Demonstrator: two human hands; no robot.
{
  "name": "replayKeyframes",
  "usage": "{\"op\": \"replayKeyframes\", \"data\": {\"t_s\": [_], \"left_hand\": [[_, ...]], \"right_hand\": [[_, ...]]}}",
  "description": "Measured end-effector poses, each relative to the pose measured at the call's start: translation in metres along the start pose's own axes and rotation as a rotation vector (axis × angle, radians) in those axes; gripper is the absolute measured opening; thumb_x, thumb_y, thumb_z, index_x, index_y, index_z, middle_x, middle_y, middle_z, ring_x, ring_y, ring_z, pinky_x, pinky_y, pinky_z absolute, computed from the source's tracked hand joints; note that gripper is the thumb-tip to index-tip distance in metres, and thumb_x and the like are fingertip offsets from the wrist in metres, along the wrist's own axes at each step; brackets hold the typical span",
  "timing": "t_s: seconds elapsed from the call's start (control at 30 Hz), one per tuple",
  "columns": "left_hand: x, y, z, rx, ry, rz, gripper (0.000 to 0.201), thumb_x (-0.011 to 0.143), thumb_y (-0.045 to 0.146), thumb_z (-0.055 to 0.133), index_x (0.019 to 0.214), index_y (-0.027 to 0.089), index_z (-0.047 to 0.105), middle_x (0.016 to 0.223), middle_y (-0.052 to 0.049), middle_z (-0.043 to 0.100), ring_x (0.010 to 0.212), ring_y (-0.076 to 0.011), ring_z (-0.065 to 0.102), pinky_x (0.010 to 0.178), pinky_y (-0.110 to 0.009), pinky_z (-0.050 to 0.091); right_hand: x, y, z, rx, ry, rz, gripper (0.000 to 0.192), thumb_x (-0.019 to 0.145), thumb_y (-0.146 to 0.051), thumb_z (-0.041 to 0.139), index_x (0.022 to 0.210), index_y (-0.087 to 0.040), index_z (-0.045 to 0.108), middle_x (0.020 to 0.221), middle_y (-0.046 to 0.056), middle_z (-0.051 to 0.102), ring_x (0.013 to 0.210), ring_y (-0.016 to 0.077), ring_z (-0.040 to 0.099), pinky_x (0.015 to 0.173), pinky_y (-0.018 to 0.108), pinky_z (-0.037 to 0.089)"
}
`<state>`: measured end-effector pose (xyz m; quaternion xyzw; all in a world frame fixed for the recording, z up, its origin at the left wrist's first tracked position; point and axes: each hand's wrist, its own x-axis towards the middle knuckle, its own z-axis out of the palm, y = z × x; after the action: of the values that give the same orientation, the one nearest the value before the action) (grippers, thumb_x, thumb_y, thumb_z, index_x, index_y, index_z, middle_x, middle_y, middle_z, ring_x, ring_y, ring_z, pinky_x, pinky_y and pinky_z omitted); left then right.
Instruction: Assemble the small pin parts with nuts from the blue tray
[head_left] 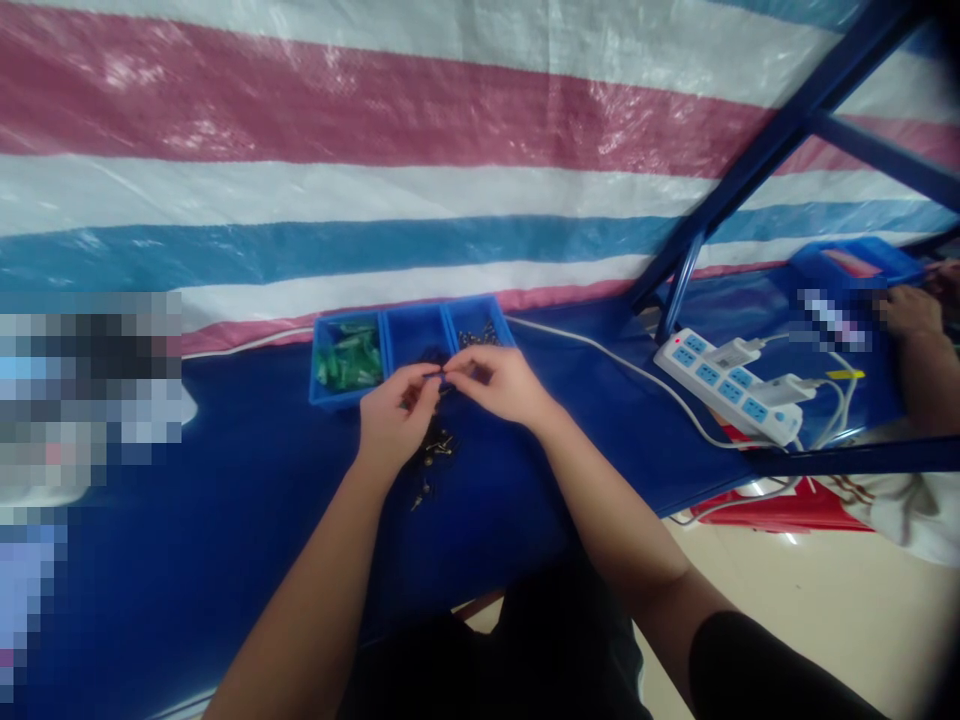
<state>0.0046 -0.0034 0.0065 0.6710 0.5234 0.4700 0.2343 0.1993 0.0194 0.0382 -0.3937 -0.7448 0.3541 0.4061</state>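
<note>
Fingertip to fingertip, my left hand and my right hand meet just in front of a blue divided bin. Both are closed in a pinch around something small and dark, too tiny to name. Below them on the blue table lies a loose pile of small brass-and-black metal parts, partly hidden by my left hand. Green pieces fill the bin's left compartment. Small metal parts sit in the right one, and dark parts show at the front of the middle one.
A white power strip with plugged-in chargers lies to the right, its cable running behind the bin. Blue metal frame bars rise there. Beyond them are another person's hand and a blue bin. A striped sheet hangs behind.
</note>
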Motion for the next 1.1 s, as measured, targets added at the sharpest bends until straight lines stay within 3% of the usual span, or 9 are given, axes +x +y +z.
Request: {"op": "replayKeyframes", "data": {"t_s": [0.17, 0.5, 0.73, 1.1], "left_hand": [[0.0004, 0.0026, 0.0004, -0.039, 0.013, -0.024, 0.024, 0.092, 0.033, 0.065, 0.11, 0.02, 0.073, 0.074, 0.001, 0.072, 0.057, -0.0096, 0.066, 0.06, -0.021, 0.054], [0.0005, 0.0035, 0.0006, -0.036, 0.009, -0.036, 0.027, 0.091, 0.034, 0.067, 0.114, 0.022, 0.073, 0.074, 0.001, 0.073, 0.057, -0.0091, 0.067, 0.061, -0.02, 0.055], [0.0002, 0.0035, 0.0006, -0.017, 0.045, -0.016, 0.026, 0.091, 0.033, 0.068, 0.115, 0.022, 0.073, 0.075, 0.001, 0.073, 0.06, -0.0097, 0.068, 0.063, -0.021, 0.055], [0.0005, 0.0068, 0.0001, -0.002, 0.044, -0.02, 0.026, 0.09, 0.035, 0.068, 0.112, 0.022, 0.074, 0.073, 0.003, 0.073, 0.058, -0.0089, 0.067, 0.064, -0.021, 0.055]], "right_hand": [[0.001, 0.003, 0.0023, -0.01, 0.031, 0.053, 0.02, 0.092, -0.031, 0.069, 0.106, -0.019, 0.076, 0.1, 0.006, 0.078, 0.085, 0.015, 0.073, 0.076, 0.026, 0.056], [0.0013, 0.0016, 0.0043, -0.055, 0.102, 0.016, 0.02, 0.096, -0.035, 0.065, 0.102, -0.02, 0.077, 0.105, 0.006, 0.078, 0.085, 0.0147, 0.073, 0.08, 0.028, 0.057], [0.0016, 0.002, 0.0049, -0.065, 0.076, 0.023, 0.022, 0.097, -0.038, 0.064, 0.102, -0.021, 0.077, 0.105, 0.005, 0.078, 0.086, 0.0149, 0.072, 0.08, 0.027, 0.056], [0.0017, 0.0051, 0.007, 0.027, 0.09, 0.002, 0.025, 0.099, -0.037, 0.061, 0.1, -0.017, 0.075, 0.083, 0.002, 0.075, 0.075, 0.0119, 0.07, 0.074, 0.023, 0.054]]}}
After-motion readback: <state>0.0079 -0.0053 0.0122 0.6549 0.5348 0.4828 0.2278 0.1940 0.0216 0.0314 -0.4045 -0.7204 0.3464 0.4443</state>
